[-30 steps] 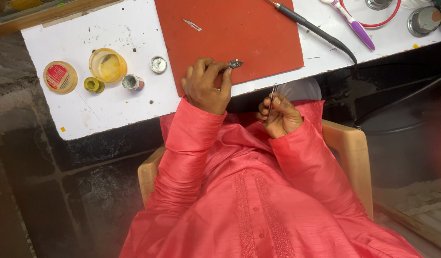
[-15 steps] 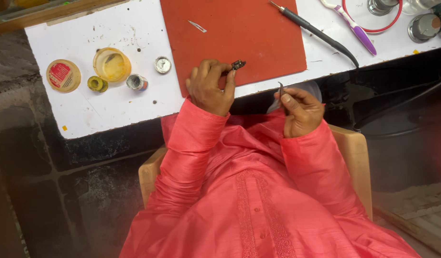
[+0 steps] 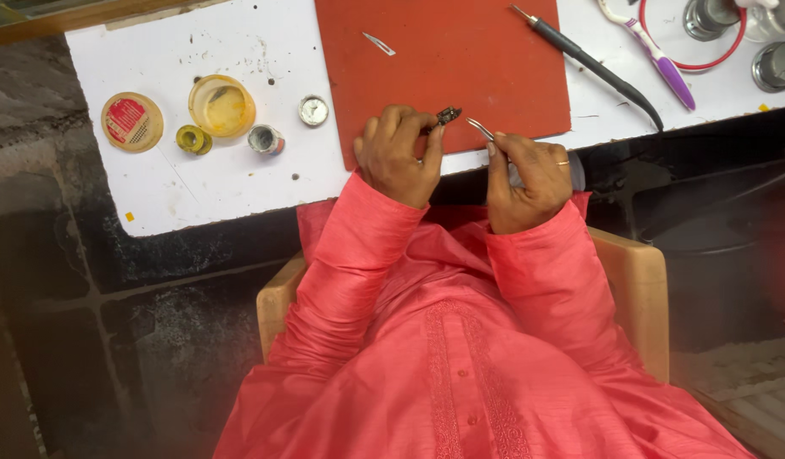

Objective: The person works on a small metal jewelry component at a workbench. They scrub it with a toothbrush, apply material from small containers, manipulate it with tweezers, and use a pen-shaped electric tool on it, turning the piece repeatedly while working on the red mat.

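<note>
Small dark metal piece (image 3: pixel 448 114): pinched in left hand (image 3: pixel 398 156) at red mat (image 3: pixel 443 68) near edge, white tabletop (image 3: pixel 205 183). Tweezers (image 3: pixel 480 128): gripped in right hand (image 3: pixel 529 180), tips just beside piece.

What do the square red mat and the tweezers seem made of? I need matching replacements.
The red mat looks like matte rubber or silicone: flat, with no glare. The tweezers in the right hand look like bare polished metal: thin, silvery, glinting.
</note>
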Demonstrator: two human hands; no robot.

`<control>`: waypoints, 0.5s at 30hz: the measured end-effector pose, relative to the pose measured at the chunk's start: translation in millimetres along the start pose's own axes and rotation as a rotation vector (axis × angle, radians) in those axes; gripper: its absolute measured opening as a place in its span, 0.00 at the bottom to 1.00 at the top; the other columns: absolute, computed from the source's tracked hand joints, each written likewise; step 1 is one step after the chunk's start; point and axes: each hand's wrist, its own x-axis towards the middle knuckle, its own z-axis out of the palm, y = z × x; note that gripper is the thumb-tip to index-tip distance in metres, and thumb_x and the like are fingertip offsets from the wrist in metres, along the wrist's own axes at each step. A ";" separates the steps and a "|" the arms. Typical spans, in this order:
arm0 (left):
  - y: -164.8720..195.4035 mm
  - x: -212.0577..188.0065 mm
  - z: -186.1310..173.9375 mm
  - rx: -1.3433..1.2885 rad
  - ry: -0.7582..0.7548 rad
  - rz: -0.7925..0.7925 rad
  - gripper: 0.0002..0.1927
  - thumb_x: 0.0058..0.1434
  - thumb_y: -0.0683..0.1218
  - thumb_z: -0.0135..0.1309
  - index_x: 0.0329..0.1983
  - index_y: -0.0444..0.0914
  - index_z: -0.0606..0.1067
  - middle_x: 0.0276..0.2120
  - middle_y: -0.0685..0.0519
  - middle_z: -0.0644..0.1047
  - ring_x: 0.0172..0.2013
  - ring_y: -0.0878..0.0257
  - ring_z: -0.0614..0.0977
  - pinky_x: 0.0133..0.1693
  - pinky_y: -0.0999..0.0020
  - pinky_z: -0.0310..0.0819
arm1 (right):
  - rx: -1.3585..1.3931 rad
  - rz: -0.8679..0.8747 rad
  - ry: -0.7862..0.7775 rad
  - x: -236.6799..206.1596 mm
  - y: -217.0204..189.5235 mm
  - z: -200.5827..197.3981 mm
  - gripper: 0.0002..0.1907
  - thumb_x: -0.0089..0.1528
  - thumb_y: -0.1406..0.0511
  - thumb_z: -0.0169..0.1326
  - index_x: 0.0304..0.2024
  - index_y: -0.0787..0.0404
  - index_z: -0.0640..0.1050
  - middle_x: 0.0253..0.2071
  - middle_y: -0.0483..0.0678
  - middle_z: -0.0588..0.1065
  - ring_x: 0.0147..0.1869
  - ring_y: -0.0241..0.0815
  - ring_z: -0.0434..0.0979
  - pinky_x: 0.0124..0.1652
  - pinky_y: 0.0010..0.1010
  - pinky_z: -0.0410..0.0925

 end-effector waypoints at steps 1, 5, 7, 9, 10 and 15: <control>0.2 -0.5 0.1 0.002 0.003 -0.004 0.06 0.59 0.46 0.64 0.37 0.45 0.79 0.39 0.58 0.76 0.40 0.58 0.76 0.41 0.57 0.64 | -0.011 -0.002 0.002 0.5 -1.4 2.8 0.10 0.64 0.76 0.65 0.46 0.64 0.81 0.43 0.51 0.82 0.43 0.47 0.79 0.48 0.34 0.69; 0.1 -0.8 1.0 -0.002 0.010 -0.024 0.06 0.58 0.46 0.65 0.36 0.45 0.79 0.39 0.59 0.77 0.39 0.58 0.76 0.39 0.58 0.64 | -0.037 0.000 0.022 1.4 -3.9 11.8 0.10 0.63 0.76 0.66 0.46 0.64 0.82 0.42 0.50 0.82 0.42 0.46 0.78 0.47 0.35 0.68; 0.0 -0.9 1.3 -0.009 0.012 -0.031 0.06 0.58 0.46 0.65 0.36 0.46 0.79 0.38 0.60 0.77 0.39 0.58 0.76 0.39 0.58 0.64 | -0.048 0.008 0.032 0.9 -5.3 14.6 0.10 0.63 0.76 0.66 0.46 0.63 0.82 0.42 0.50 0.81 0.42 0.46 0.78 0.46 0.35 0.68; 0.2 -1.2 1.7 -0.013 0.015 -0.032 0.06 0.58 0.46 0.65 0.36 0.46 0.79 0.38 0.60 0.77 0.39 0.58 0.76 0.39 0.58 0.64 | -0.065 0.018 0.037 0.7 -7.1 16.2 0.11 0.63 0.77 0.66 0.46 0.63 0.82 0.42 0.50 0.81 0.42 0.47 0.77 0.46 0.35 0.69; 0.3 -1.9 1.5 -0.012 0.016 -0.036 0.06 0.58 0.46 0.65 0.36 0.46 0.79 0.39 0.60 0.77 0.38 0.58 0.76 0.39 0.58 0.64 | -0.071 0.023 0.036 0.4 -8.4 16.9 0.11 0.63 0.77 0.66 0.46 0.63 0.82 0.42 0.50 0.81 0.42 0.47 0.76 0.46 0.34 0.68; 0.3 -2.7 1.1 -0.015 0.020 -0.051 0.06 0.58 0.47 0.66 0.36 0.46 0.80 0.40 0.59 0.76 0.39 0.58 0.76 0.40 0.58 0.66 | -0.082 0.018 0.027 2.9 -12.8 17.2 0.11 0.63 0.77 0.66 0.46 0.63 0.82 0.42 0.49 0.81 0.40 0.46 0.75 0.44 0.34 0.68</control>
